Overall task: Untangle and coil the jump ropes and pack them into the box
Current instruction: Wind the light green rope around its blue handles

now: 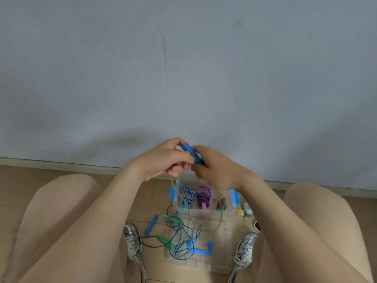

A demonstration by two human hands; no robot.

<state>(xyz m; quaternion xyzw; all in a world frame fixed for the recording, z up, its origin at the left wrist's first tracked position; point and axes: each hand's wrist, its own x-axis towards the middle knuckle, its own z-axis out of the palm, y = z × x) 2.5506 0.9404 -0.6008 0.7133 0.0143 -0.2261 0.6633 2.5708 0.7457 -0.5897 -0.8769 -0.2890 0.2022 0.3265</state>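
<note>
"What's on the left?"

"A loose blue handle [152, 224] lies on the floor. Higher up, the left hand [163, 158] has its grip curled round the top of a second blue handle [190, 152], and a tan cord [173, 185] trails down towards the box [195, 211]. The right hand [216, 170] clamps the lower end."

"And the ropes?"

"A teal rope [177, 235] sprawls tangled over the lid [214, 264]. The box holds a striped coil [187, 195], a purple coil [204, 198] and a brownish one [220, 201]."
</note>
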